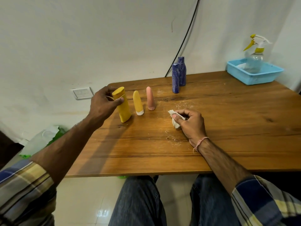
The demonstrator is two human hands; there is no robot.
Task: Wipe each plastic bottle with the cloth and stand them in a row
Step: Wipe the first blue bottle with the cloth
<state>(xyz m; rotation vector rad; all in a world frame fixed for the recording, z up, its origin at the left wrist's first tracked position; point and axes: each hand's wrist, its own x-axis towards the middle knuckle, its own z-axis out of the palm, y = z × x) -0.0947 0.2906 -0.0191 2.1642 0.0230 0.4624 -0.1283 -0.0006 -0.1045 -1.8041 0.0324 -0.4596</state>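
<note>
A large yellow bottle [123,108] stands upright near the table's left edge, and my left hand [104,103] grips its upper part. To its right stand a smaller yellow bottle with a white cap [138,103] and a pink bottle [150,98], forming a row. Two blue bottles [178,75] stand together farther back. My right hand [192,123] rests on the table, closed around a crumpled white cloth [175,119].
A light blue basket [255,75] at the table's far right corner holds a clear spray bottle with a yellow nozzle [255,54]. White dust specks lie on the wooden table [228,119]. A black cable [184,41] runs down the wall behind.
</note>
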